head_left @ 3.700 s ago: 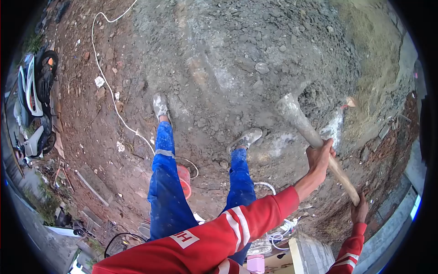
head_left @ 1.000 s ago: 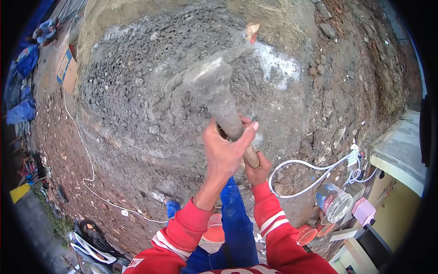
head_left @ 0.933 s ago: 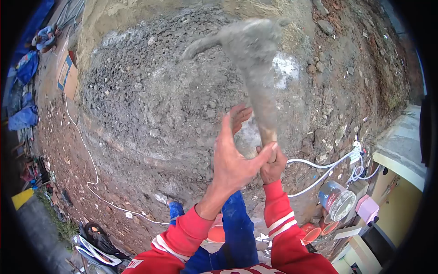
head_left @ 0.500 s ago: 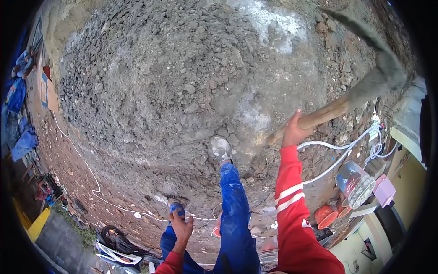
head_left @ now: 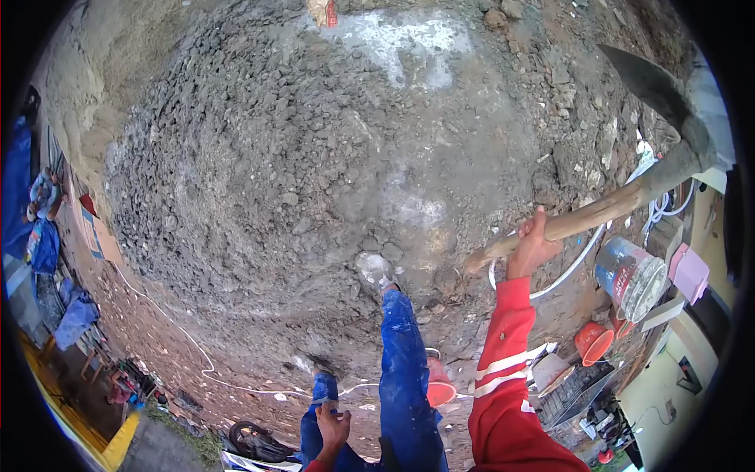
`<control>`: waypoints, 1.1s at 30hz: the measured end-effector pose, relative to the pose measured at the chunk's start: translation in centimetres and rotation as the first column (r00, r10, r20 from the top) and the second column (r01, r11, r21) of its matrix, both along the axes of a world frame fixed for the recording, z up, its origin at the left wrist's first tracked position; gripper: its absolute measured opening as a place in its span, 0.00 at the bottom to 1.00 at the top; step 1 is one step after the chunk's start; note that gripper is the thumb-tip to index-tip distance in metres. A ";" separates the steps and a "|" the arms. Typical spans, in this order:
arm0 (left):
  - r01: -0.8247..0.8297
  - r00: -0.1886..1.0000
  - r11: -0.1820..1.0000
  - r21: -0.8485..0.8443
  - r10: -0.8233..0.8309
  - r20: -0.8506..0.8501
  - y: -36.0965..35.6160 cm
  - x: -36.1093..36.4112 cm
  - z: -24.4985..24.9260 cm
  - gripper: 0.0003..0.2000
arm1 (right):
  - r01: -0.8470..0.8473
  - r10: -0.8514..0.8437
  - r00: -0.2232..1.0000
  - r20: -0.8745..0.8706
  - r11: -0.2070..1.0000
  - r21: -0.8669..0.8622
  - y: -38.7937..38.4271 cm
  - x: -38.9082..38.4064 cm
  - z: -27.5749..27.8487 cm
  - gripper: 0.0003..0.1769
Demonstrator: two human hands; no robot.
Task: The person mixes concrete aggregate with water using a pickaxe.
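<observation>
My right hand (head_left: pixel 535 250), in a red sleeve with white stripes, is wrapped round the wooden handle of a hoe (head_left: pixel 595 214). The hoe's dark, dirt-caked blade (head_left: pixel 649 85) is up at the right, with the handle's end just left of my hand. Low in the view, my left hand (head_left: pixel 333 427) hangs beside my left leg in blue trousers, its fingers bent and partly apart, with nothing seen in it. My feet are on the soil, and a pale, dusty shoe (head_left: pixel 374 269) lies at the edge of a broad spread of grey, lumpy mix (head_left: pixel 259 157).
A white hose (head_left: pixel 568 277) curls on the right near a paint bucket (head_left: pixel 629 275), a pink container (head_left: pixel 689 274) and an orange bucket (head_left: pixel 594 343). Another bucket (head_left: pixel 440 383) stands behind my legs. A person (head_left: pixel 44 193) is at the far left. A thin white cable (head_left: pixel 189 338) crosses the ground.
My right hand and the hoe have shifted right, and the blade has turned. My left hand is lower in view. The whole view has shifted, bringing a torn bag piece in at the top.
</observation>
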State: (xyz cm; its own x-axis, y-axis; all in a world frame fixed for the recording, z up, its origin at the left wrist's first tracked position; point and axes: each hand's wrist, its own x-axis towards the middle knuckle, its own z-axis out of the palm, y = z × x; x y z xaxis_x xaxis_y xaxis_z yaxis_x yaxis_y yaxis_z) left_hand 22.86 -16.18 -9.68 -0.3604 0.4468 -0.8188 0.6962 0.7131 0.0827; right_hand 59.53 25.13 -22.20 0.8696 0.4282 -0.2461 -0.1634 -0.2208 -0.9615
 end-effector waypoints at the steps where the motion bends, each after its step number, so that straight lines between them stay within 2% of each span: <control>1: -0.119 0.993 0.992 -0.043 0.120 0.012 3.4 0.9 0.9 0.23 | 0.016 -0.016 1.000 -0.001 1.000 -0.006 1.1 0.2 -0.5 0.10; 2: -0.237 0.971 0.968 -0.086 0.239 0.013 5.2 1.3 1.0 0.23 | -0.012 0.009 0.999 0.045 0.998 0.065 2.1 0.0 -1.5 0.09; 3: -0.225 0.974 0.970 -0.091 0.226 0.001 5.0 1.2 0.3 0.23 | -0.045 0.034 0.995 0.089 0.990 0.131 2.4 -0.3 -2.9 0.09; 5: -0.398 0.915 0.912 -0.101 0.402 0.021 3.2 0.4 -1.7 0.23 | -0.001 0.015 0.984 0.177 0.997 -0.082 -1.3 -1.1 -12.7 0.11; 6: -0.164 0.987 0.986 -0.010 0.164 0.000 -1.2 -1.5 -4.0 0.22 | -0.052 0.146 0.945 0.292 0.951 -0.306 -5.4 -2.8 -18.3 0.10; 7: -0.113 0.993 0.993 0.012 0.113 0.019 -0.8 -1.8 -4.5 0.23 | -0.069 0.293 0.880 0.372 0.856 -0.512 -8.8 -4.3 -21.6 0.10; 8: -0.062 0.998 0.997 0.036 0.061 0.032 -0.3 -1.8 -4.5 0.23 | -0.125 0.387 0.893 0.230 0.704 -0.699 -10.3 -5.0 -21.7 0.10; 9: -0.063 0.997 0.996 -0.067 0.065 0.042 4.1 -0.9 -2.9 0.23 | -0.197 0.441 0.895 0.061 0.514 -0.835 -10.6 -6.2 -21.6 0.11; 12: -0.152 0.982 0.988 0.010 0.150 0.114 5.6 -2.8 -0.2 0.22 | -0.282 0.493 0.867 0.074 0.609 -0.742 -10.6 -7.6 -18.4 0.12; 16: -0.187 0.974 0.982 0.030 0.181 0.134 6.3 -5.7 4.1 0.23 | -0.219 0.359 0.930 0.078 0.712 -0.667 -10.7 -7.6 -12.9 0.12; 18: -0.085 0.981 0.989 -0.124 0.105 0.161 6.5 -7.2 7.3 0.25 | -0.303 0.273 0.951 -0.144 0.734 -0.608 -11.7 -6.6 -9.9 0.11; 19: 0.088 0.985 0.973 -0.214 -0.054 0.162 4.2 -8.9 7.6 0.28 | -0.271 0.246 0.961 -0.128 0.741 -0.615 -11.6 -5.8 -8.0 0.11; 20: 0.254 0.963 0.920 -0.299 -0.210 0.172 0.8 -10.9 7.9 0.30 | -0.303 0.176 0.948 -0.264 0.750 -0.588 -10.8 -4.8 -5.7 0.10; 21: 0.327 0.945 0.889 -0.320 -0.305 0.119 -2.8 -12.3 9.1 0.31 | -0.331 0.111 0.912 -0.396 0.769 -0.547 -9.7 -3.8 -4.1 0.09; 22: 0.393 0.916 0.853 -0.343 -0.397 0.063 -5.0 -12.9 10.0 0.32 | -0.309 0.093 0.917 -0.387 0.780 -0.544 -8.9 -2.5 -3.4 0.09; 23: 0.416 0.906 0.847 -0.331 -0.419 0.066 -4.9 -13.4 10.1 0.32 | -0.378 0.127 0.849 -0.513 0.825 -0.421 -7.9 -0.6 -2.9 0.09; 24: 0.475 0.880 0.838 -0.268 -0.461 0.118 -4.9 -14.0 10.1 0.31 | -0.427 0.176 0.764 -0.621 0.859 -0.281 -6.8 1.2 -2.3 0.09; 25: 0.528 0.848 0.824 -0.204 -0.503 0.167 -4.6 -14.3 10.2 0.30 | -0.405 0.167 0.772 -0.613 0.873 -0.273 -5.8 2.9 -2.2 0.09; 27: 0.618 0.770 0.784 -0.066 -0.586 0.253 -4.0 -15.0 10.5 0.28 | -0.400 0.107 0.583 -0.805 0.901 -0.170 -4.3 5.6 -1.9 0.13; 31: 0.736 0.538 0.633 0.240 -0.762 0.360 -2.9 -16.5 10.8 0.25 | -0.259 0.172 0.551 -0.817 0.965 0.028 -1.9 5.2 6.2 0.20; 33: 0.764 0.364 0.515 0.390 -0.842 0.398 -2.3 -17.2 10.7 0.23 | -0.322 0.122 0.521 -0.845 0.945 -0.062 -4.1 3.4 11.6 0.24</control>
